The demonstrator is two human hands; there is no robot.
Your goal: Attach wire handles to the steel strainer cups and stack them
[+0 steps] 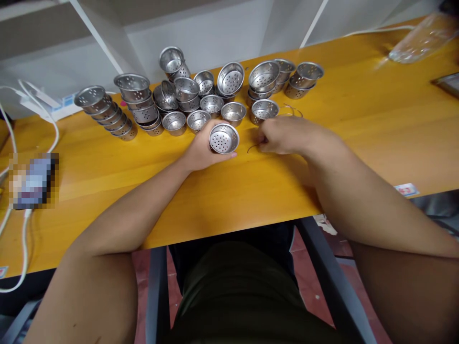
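Observation:
My left hand (201,150) is wrapped round a small perforated metal cup (224,138), whose open mouth faces me so that the holes in its bottom show. To the right of it, my right hand (281,135) is closed with the fingers curled under. A thin brown wire (252,147) sticks out of its fingertips toward the left. More thin wire (294,111) curves up behind the knuckles; whether it is the same piece, I cannot tell. Just beyond that hand stands another perforated cup (264,111).
Several perforated cups stand along the back of the wooden table (215,205), among them a leaning stack (107,112) on the left and a pair (304,80) on the right. A blurred phone (36,181) with white cables lies at left. A clear bottle (419,43) is at far right.

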